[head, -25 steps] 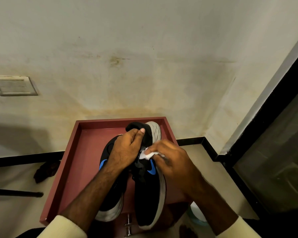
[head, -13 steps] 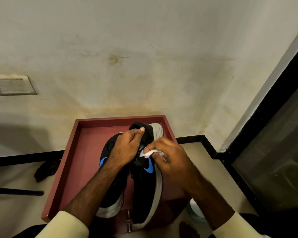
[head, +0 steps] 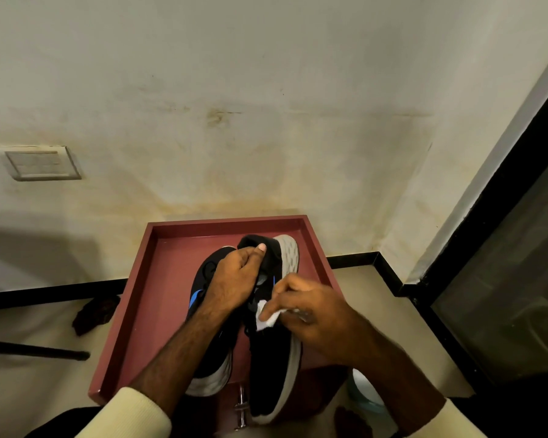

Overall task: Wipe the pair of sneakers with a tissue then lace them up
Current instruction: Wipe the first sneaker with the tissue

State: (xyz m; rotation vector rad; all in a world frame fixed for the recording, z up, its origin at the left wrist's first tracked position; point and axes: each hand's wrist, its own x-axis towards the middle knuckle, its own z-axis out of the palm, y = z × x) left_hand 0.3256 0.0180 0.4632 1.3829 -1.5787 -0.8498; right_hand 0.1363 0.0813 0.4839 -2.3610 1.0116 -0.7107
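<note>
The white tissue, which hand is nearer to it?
Right. The right hand pinches the tissue against the sneaker; the left hand grips that sneaker's far end, apart from the tissue.

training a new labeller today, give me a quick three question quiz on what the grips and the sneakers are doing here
1. True or false: the right grip pinches the tissue on the tilted sneaker.
2. What does the left grip hold? A the tissue; B the tilted sneaker's far end; C nothing.
3. Fill in: the other sneaker lies in the red ___.
Key: 1 true; 2 B; 3 tray.
</note>
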